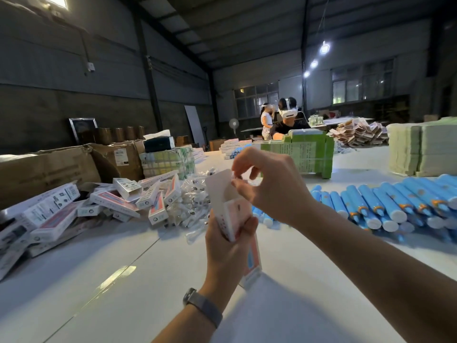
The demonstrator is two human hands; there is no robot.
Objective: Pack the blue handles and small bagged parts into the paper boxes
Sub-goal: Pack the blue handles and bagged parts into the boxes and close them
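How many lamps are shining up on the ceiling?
3. All hang at the upper right in a slanting row: the biggest lamp highest, a middle lamp below it, and the smallest lamp lowest and farthest. More may be hidden outside the view.

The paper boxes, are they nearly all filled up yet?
Not nearly. A pile of boxes lies at left; whether they are filled cannot be told. The left hand grips one open box while the right hand pinches something at its flap. Many blue handles and bagged parts still wait.
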